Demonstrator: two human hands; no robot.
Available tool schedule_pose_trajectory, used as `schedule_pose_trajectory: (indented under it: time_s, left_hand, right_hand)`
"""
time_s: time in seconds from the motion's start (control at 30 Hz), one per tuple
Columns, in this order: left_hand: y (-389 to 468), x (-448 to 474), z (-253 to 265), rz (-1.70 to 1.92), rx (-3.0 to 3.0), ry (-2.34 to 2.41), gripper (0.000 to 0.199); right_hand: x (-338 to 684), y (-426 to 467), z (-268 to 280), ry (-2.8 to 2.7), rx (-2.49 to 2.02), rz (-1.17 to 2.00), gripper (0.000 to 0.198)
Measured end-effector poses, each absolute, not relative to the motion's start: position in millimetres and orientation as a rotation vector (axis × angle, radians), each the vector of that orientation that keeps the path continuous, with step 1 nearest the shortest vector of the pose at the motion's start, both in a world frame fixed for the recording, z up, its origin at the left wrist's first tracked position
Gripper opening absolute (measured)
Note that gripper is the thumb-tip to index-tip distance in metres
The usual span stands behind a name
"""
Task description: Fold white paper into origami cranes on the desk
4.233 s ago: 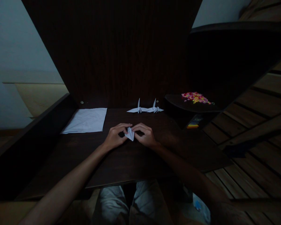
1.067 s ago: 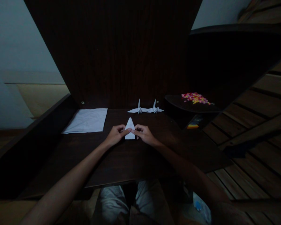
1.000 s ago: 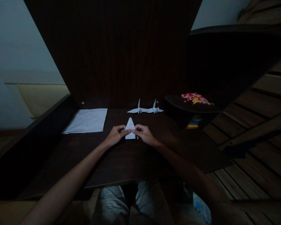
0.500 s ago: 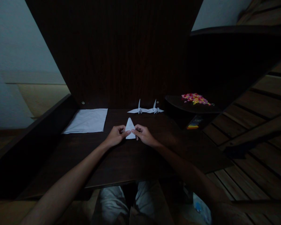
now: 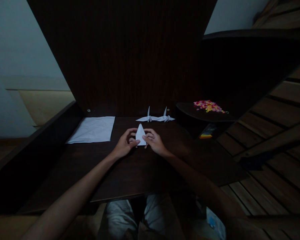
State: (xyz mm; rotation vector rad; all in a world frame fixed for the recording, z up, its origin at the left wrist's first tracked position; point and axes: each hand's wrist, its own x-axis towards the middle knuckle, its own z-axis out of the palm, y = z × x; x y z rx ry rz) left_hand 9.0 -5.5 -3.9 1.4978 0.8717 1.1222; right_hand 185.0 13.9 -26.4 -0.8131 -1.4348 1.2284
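A dark wooden counter [image 5: 114,181] meets an upright back panel [image 5: 124,60] bearing two small round fittings, one [image 5: 88,110] at left. At the counter's left lies white paper [image 5: 93,129], lightly creased. Along the back stand two white paper cranes, left crane [image 5: 149,118] and right crane [image 5: 166,118], their wings overlapping in this view; contact is uncertain. At right, a rounded shelf [image 5: 186,108] carries a heap of small pink, red and yellow pieces [image 5: 209,106]. Below it sits a yellow-edged item [image 5: 206,136], partly shadowed. Wooden slats [image 5: 285,120] occupy the far right; a pale wall [image 5: 14,50], the left.
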Motion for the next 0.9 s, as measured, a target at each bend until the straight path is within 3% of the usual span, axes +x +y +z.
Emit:
schedule_pose_trajectory:
  time_s: [0.27,0.6,0.9]
  left_hand:
    - [-5,9,-5,1.191,1.430,0.880,0.053]
    - [-9,13,-7,1.248,1.389,0.902,0.058]
    - [-7,12,-16,1.216,1.393,0.949,0.040]
  right_hand:
    - [189,10,-23,-1.479,-0.721,1.357,0.065]
    - [187,14,-28,-1.350,-0.719,1.354,0.045]
    - [186,17,-34,-1.277,-0.771,1.423,0.036]
